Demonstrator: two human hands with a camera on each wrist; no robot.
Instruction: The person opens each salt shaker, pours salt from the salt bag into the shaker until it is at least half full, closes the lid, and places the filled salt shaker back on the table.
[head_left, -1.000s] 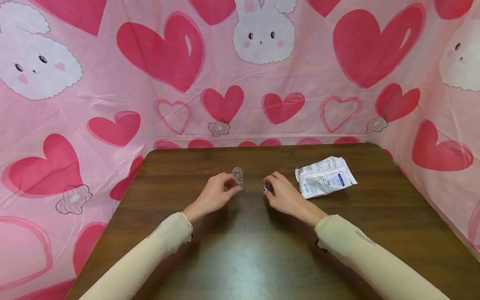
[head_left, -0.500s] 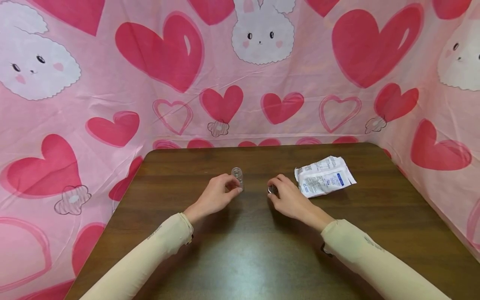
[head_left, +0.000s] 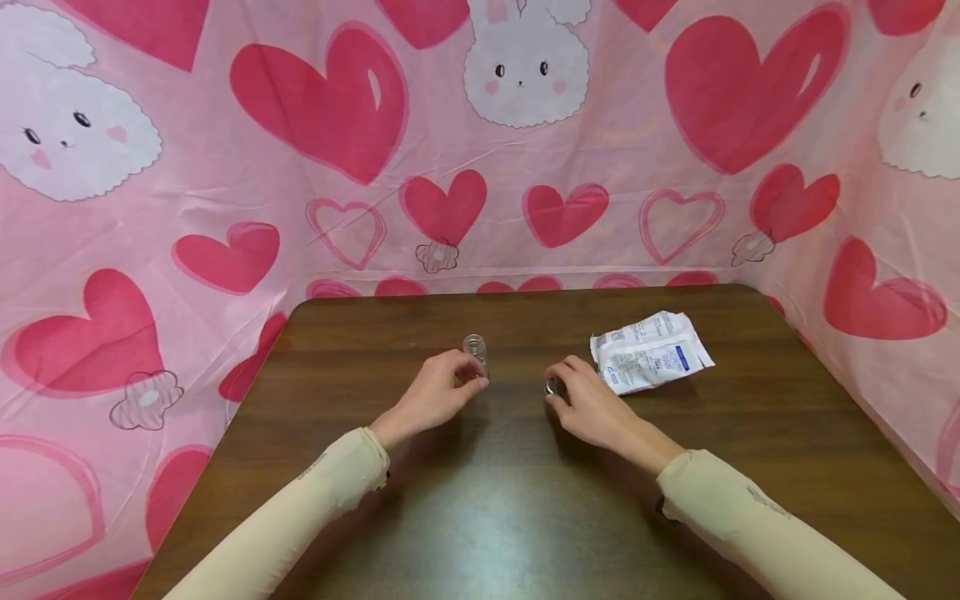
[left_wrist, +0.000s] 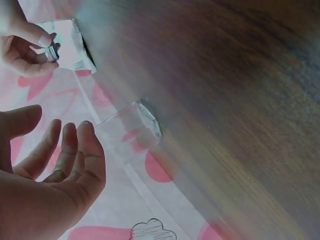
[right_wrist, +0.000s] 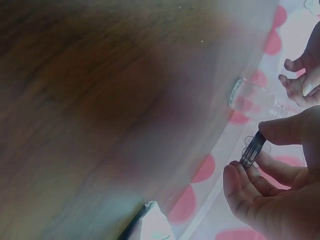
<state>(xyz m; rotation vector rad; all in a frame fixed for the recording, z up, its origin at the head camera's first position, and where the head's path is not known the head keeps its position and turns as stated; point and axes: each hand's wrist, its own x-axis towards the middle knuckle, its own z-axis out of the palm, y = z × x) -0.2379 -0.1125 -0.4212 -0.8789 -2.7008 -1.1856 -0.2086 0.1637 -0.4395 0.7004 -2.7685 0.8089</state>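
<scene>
A small clear bottle (head_left: 474, 345) with a threaded, uncapped neck stands upright on the table (head_left: 480, 517). My left hand (head_left: 441, 387) is beside it, partly covering it in the head view. In the left wrist view that hand's fingers (left_wrist: 92, 150) are loosely bent, with the bottle (left_wrist: 134, 127) beyond them and nothing held. Between thumb and fingers, my right hand (head_left: 596, 408) pinches a silver screw cap (right_wrist: 253, 149), held on edge above the table, to the right of the bottle.
A white printed packet (head_left: 652, 357) lies on the table just beyond my right hand. Pink cloth (head_left: 465, 150) with hearts and rabbit faces hangs behind the table and along both sides.
My right hand has moved to the right and a little nearer to me, carrying the screw cap farther from the bottle. My left hand has barely shifted; the bottle and packet stay put.
</scene>
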